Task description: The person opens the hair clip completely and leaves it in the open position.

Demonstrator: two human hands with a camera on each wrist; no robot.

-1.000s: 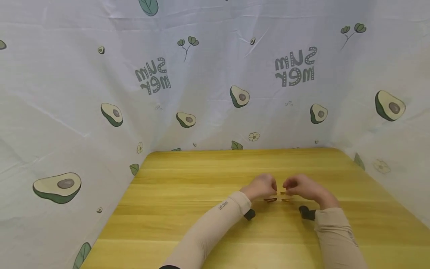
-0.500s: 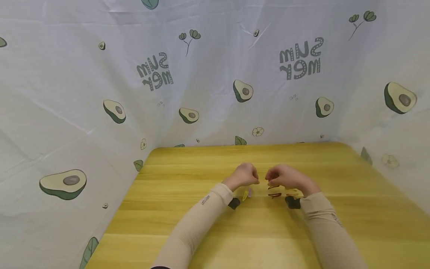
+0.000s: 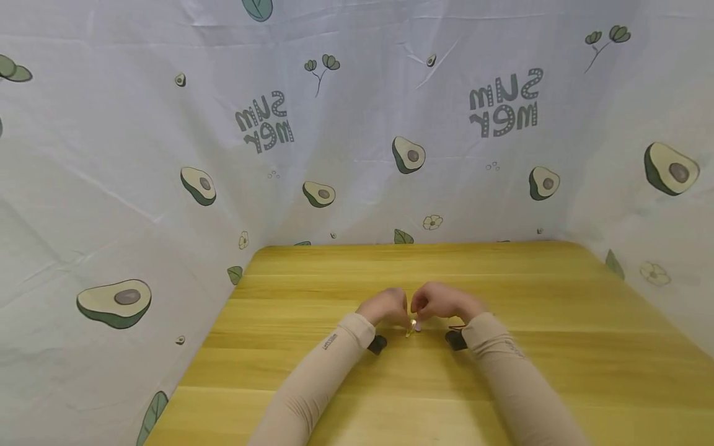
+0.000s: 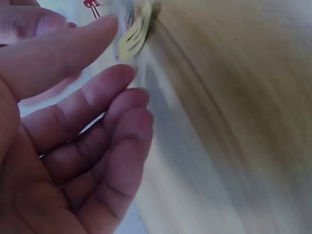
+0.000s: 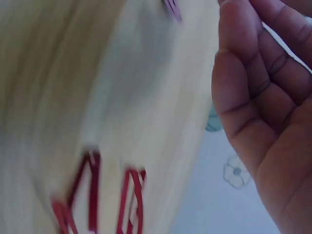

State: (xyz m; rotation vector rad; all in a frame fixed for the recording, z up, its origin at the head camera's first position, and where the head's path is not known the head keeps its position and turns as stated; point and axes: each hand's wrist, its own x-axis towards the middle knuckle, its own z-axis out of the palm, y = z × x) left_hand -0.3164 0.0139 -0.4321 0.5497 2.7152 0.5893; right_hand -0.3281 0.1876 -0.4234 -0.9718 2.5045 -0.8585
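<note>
My left hand (image 3: 386, 306) hovers by a yellow hair clip (image 3: 410, 329) on the wooden table. In the left wrist view, the yellow snap clip lies just beyond the fingertips, with thumb and forefinger apart and nothing pinched between them. Close on the other side, my right hand (image 3: 444, 300) is held over a small purple hair clip (image 3: 418, 326). The right wrist view has that purple clip at its top edge, apart from the loosely bent fingers. Red hair clips (image 5: 131, 202) lie below the right hand; one is a darker red (image 5: 92, 190).
The yellow wood-grain table (image 3: 334, 279) stretches around both hands. Behind it and at the sides hangs a white cloth (image 3: 357, 124) printed with avocados. Black wrist cameras (image 3: 456, 339) sit low under both wrists.
Both hands have shifted left, from the red and orange clips to the yellow and purple ones. The right hand has come nearer the left over the last half second.
</note>
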